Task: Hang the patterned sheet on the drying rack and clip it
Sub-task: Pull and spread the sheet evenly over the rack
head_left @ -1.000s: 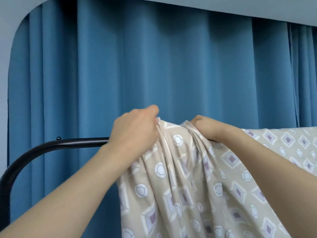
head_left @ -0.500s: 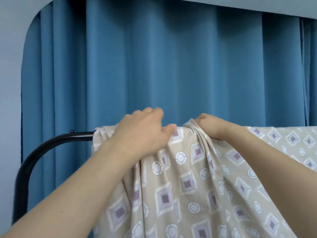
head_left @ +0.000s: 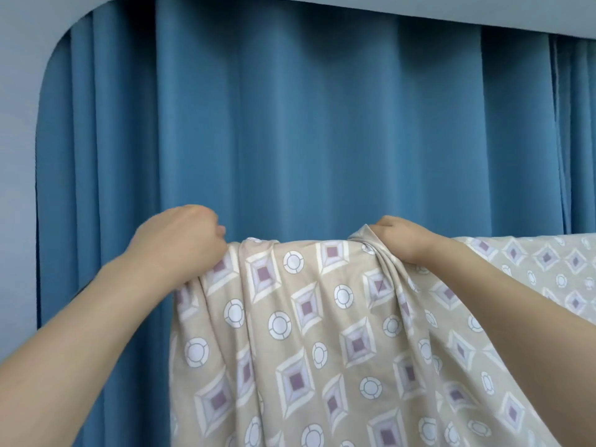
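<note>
A beige patterned sheet [head_left: 322, 333] with purple diamonds and white circles hangs down from a top fold that runs across the lower half of the view. My left hand [head_left: 180, 243] grips the sheet's top edge at its left end, fingers curled over the fold. To the right, my right hand [head_left: 403, 240] grips a bunched part of the same top edge. The stretch of sheet between my hands is pulled fairly flat. The drying rack's bar is hidden under the sheet and my hands. No clip is in view.
A blue pleated curtain [head_left: 306, 130] fills the background behind the sheet. A pale grey wall [head_left: 16, 156] borders it at the left and along the top. The sheet carries on to the right edge of the view.
My left hand has pulled the sheet's top edge to the left, spreading it over the black bar, which is now covered. My right hand has stayed on its bunched part.
</note>
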Motion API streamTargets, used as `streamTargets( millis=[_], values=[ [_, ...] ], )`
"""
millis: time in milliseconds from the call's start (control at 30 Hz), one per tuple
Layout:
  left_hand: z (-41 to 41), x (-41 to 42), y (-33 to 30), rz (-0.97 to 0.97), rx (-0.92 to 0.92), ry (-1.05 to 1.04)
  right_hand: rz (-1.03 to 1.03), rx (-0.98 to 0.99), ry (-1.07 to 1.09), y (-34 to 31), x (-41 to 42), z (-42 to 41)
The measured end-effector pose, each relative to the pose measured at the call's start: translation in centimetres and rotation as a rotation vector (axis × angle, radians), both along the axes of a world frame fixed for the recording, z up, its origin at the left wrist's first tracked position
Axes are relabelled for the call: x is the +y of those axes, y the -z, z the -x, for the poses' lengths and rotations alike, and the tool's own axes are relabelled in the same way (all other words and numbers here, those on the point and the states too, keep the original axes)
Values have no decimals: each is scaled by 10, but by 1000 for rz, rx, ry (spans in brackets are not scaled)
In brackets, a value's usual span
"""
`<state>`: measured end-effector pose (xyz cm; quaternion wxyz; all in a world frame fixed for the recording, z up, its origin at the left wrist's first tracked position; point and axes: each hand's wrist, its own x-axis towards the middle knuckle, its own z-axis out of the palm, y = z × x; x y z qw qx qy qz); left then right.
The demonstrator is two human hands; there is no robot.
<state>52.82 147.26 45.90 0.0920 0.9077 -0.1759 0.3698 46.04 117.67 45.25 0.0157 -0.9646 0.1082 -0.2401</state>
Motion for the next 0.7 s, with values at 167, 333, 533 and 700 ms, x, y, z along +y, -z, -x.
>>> streamTargets(
  millis=[167, 333, 533, 700],
  values=[
    [32, -45, 7, 10, -119, 281, -34, -51, -18, 1, 15, -9],
    [25, -93, 31, -92, -182, 384, -94, -147, -1, 7, 6, -7],
    [24, -89, 34, -38, -275, 394, -250, -412, -31, 18, -13, 2],
    [30, -84, 33, -53, -279, 333, -363, -505, -81, 20, -22, 5]
  ],
)
